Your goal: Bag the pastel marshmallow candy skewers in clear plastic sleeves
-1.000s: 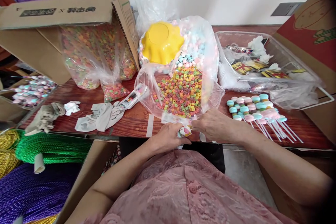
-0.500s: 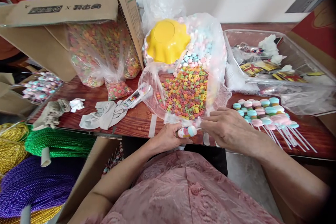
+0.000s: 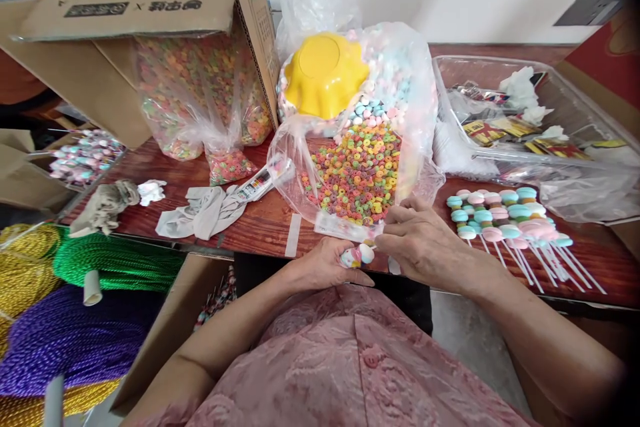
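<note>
My left hand (image 3: 320,265) is closed around a short stack of candies (image 3: 356,255), pink and white with a pale rounded end facing right. My right hand (image 3: 425,237) is beside that end, fingers pinched together; what they hold is hidden. A small yellowish piece (image 3: 369,242) shows between the two hands. Just beyond them lies an open clear bag with colourful ring candies (image 3: 355,177). Behind these are pastel button-shaped candies (image 3: 369,111) and an upturned yellow bowl (image 3: 327,77). Finished-looking candy skewers (image 3: 507,217) with white sticks lie right of my right hand.
A cardboard box (image 3: 150,7) on its side holds bagged ring candies (image 3: 200,93). Grey gloves (image 3: 205,210) lie at front left. A clear plastic tray (image 3: 500,160) with packets stands at right. Coiled green cord (image 3: 120,263) and purple cord (image 3: 75,340) sit below left.
The view has shifted slightly. The candy stack has turned a little in my left hand, showing more pink, and my right fingertips have moved slightly around its end.
</note>
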A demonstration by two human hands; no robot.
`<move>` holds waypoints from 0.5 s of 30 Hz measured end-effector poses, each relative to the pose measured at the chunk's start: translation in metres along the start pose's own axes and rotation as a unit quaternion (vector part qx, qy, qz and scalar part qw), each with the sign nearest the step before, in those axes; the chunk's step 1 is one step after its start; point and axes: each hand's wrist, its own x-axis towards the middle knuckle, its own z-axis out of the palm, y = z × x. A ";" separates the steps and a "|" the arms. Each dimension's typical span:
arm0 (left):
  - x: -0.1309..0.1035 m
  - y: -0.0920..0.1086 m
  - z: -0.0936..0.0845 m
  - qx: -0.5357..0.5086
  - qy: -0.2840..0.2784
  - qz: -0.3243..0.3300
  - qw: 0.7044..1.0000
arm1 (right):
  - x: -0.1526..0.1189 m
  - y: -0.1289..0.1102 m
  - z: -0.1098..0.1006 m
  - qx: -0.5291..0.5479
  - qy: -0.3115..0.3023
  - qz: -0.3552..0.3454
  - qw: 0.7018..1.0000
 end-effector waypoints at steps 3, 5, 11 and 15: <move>-0.001 -0.002 -0.001 0.037 -0.002 -0.004 0.999 | 0.003 0.002 0.003 -0.007 -0.029 -0.007 1.000; -0.002 -0.003 -0.002 0.104 0.019 -0.025 0.994 | 0.002 0.006 0.003 -0.010 -0.039 -0.001 0.999; -0.004 -0.002 -0.001 0.282 0.050 -0.066 0.956 | 0.002 0.016 0.004 -0.037 -0.084 0.003 0.996; -0.001 0.000 0.002 0.274 0.052 -0.064 0.958 | 0.010 0.017 0.002 -0.034 -0.127 0.003 0.991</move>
